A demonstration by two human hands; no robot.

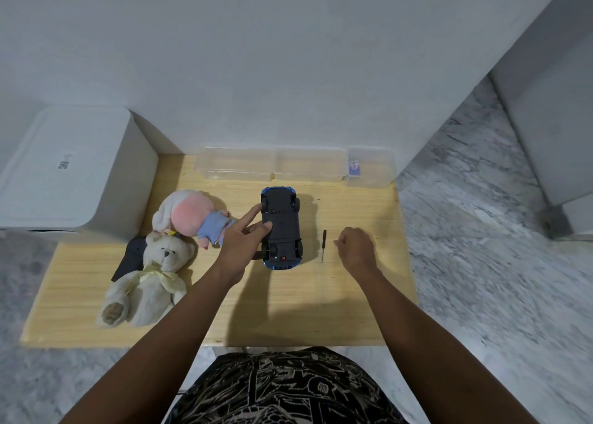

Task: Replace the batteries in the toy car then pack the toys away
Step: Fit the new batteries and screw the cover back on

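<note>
While pressing straight left-hand fingers on the upturned toy car — right hand curled, holding nothing, beside the screwdriver — risks sliding it.

bare forearms; black garment with pale line print.

At the centre of the frame you have the toy car lying upside down on the surface. Your left hand touches its left side; your right hand sits right of it, with the screwdriver lying between car and right hand. Left of the car lies the doll, and below it the teddy bear. Along the upper edge sit two clear boxes, with a smaller box at their right. A bin stands at the left of the frame.
</note>
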